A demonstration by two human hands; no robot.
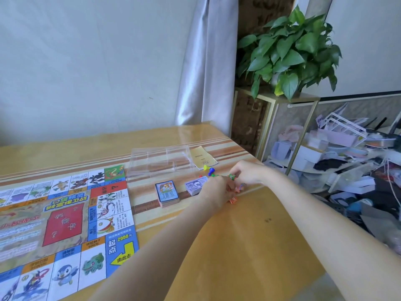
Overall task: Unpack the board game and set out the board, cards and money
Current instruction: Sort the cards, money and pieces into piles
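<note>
**Two hands sorting small game pieces beside the cards and money**

Two bare forearms reach from the bottom edge up to the middle of a tan wooden table (pixel 249 235). Both hands meet over a scatter of tiny plastic pieces (pixel 235 193) in green, orange and red. On the left hand (pixel 213 192) the fingers are curled down among the pieces; blur makes it hard to say, but they seem to pinch one or two. On the right hand (pixel 249 172) the fingers are bent around a green piece (pixel 232 177) held at their tips.

Just beyond the left fingertips lies a stack of purple paper money (pixel 195 187), partly hidden by that hand. Further left of the fingers, close by but apart from the money, sits a thick deck of cards (pixel 167 193) with a blue-bordered picture card on top. Past both sets of fingers, toward the wall, a yellow pawn (pixel 206 167) and a blue pawn (pixel 211 171) lie touching one another, and behind them rest a yellowish rules leaflet (pixel 202 158) and a clear plastic tray (pixel 158 162).

Well left of the hands, the colourful game board (pixel 65 224) lies unfolded and flat on the table, running off the picture's left edge.

Right of the table stand a leafy green potted plant (pixel 288 55) on a gold-framed shelf (pixel 277 101) and a heap of household clutter (pixel 351 153).
</note>
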